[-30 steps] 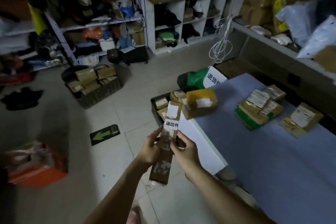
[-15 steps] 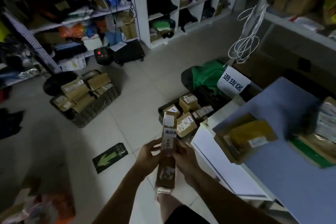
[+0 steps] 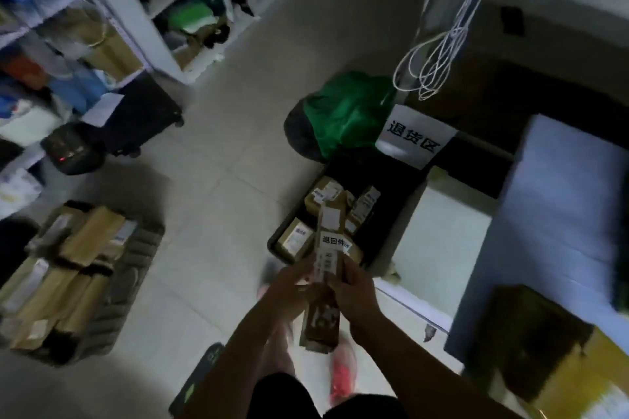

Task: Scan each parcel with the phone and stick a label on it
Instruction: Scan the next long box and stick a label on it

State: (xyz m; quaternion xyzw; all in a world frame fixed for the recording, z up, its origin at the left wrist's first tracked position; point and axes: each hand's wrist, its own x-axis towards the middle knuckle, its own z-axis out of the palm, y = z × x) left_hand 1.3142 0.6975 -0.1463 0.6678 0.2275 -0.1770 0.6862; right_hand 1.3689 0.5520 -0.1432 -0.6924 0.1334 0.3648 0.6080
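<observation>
The parcel point(image 3: 325, 316) is a long, skinny cardboard box, and both hands have it about halfway along. The left hand point(image 3: 292, 287) wraps the left edge and the right hand point(image 3: 355, 289) the right edge, fingers curled round it. It's up in the air above the floor tiles, with its far end pointing over the near corner of a black crate point(image 3: 388, 187).

Stickers on the parcel, from the far end towards the hands:
- a plain white square point(image 3: 332, 218)
- a white strip point(image 3: 335, 241) that reads "退回件"
- a barcode label point(image 3: 326, 262), too blurry to read

There's some print near the bottom end too, but I can't make it out.

The crate sits on the floor and holds a handful of small brown boxes point(image 3: 294, 240), each with a white shipping label, none readable. Standing at the crate's back edge is a white sign point(image 3: 413, 139) saying "退货区", and there's a green bag point(image 3: 347, 112) just behind that.

Right of the crate is the counter point(image 3: 561, 214) with a pale blue top, and a yellow box point(image 3: 578, 381) sits on its near end. Off to the left, well apart from all this, a grey basket point(image 3: 136, 269) is piled with more brown parcels point(image 3: 92, 235). White cables point(image 3: 439, 44) hang in loops above the sign.
</observation>
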